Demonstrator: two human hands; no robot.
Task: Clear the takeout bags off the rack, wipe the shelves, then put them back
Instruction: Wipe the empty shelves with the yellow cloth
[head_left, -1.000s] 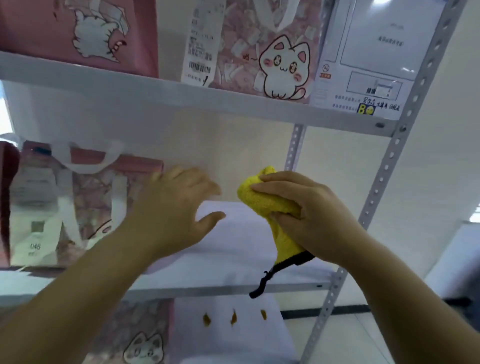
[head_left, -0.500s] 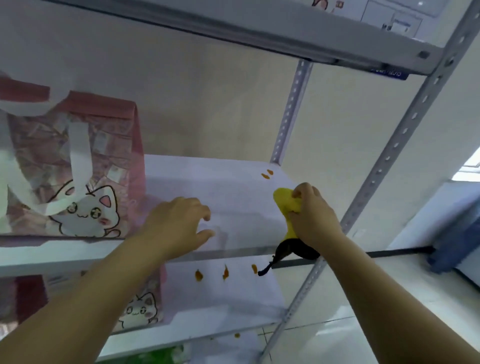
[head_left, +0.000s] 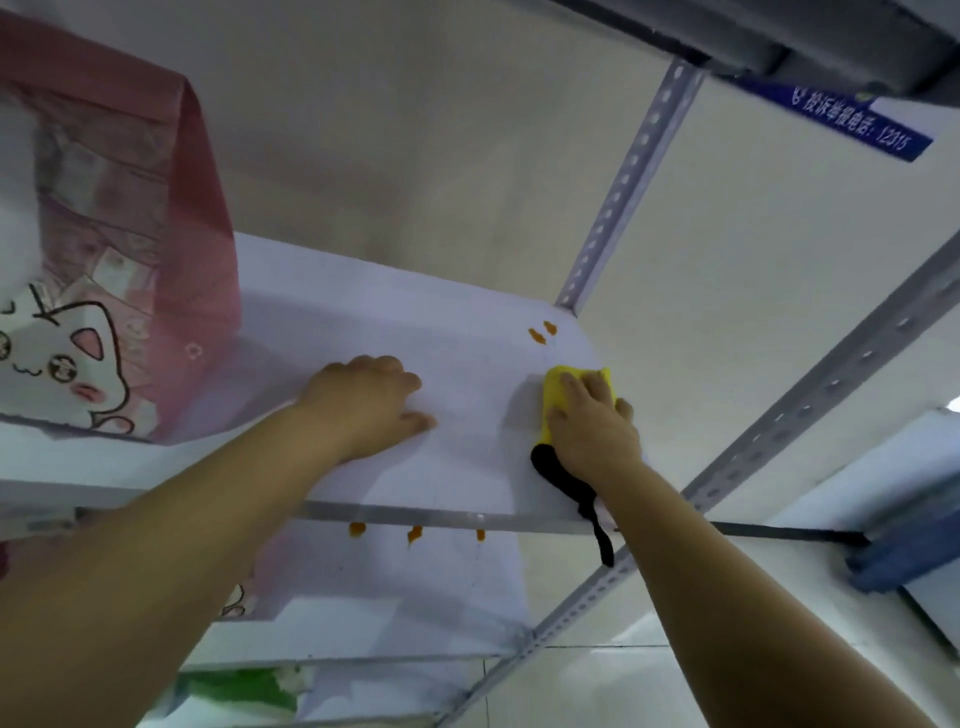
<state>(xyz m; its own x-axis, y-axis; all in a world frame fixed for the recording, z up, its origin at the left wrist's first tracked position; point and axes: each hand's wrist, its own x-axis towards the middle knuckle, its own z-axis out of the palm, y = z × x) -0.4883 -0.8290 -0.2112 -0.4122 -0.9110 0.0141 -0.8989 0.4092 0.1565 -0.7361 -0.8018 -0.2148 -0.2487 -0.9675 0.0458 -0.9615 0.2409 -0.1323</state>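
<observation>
A white shelf (head_left: 467, 467) of the metal rack spans the middle of the view. My right hand (head_left: 589, 423) presses a yellow cloth (head_left: 558, 387) with a black strap flat on the shelf's right part. My left hand (head_left: 371, 402) rests palm down on the shelf, fingers apart, holding nothing. Two orange stains (head_left: 540, 332) lie near the far right corner, just beyond the cloth. A pink takeout bag (head_left: 104, 270) with a white cat drawing stands on the same shelf at the left.
The shelf below (head_left: 395, 587) shows three orange stains near its front and part of another pink bag. Perforated grey uprights (head_left: 779, 426) run along the right side. Something green (head_left: 244, 686) lies lower down. A blue sign (head_left: 862, 122) hangs at the top right.
My view has tilted down onto the middle shelf. My right hand has laid the cloth flat on the shelf's right part. My left hand has settled flat on the shelf.
</observation>
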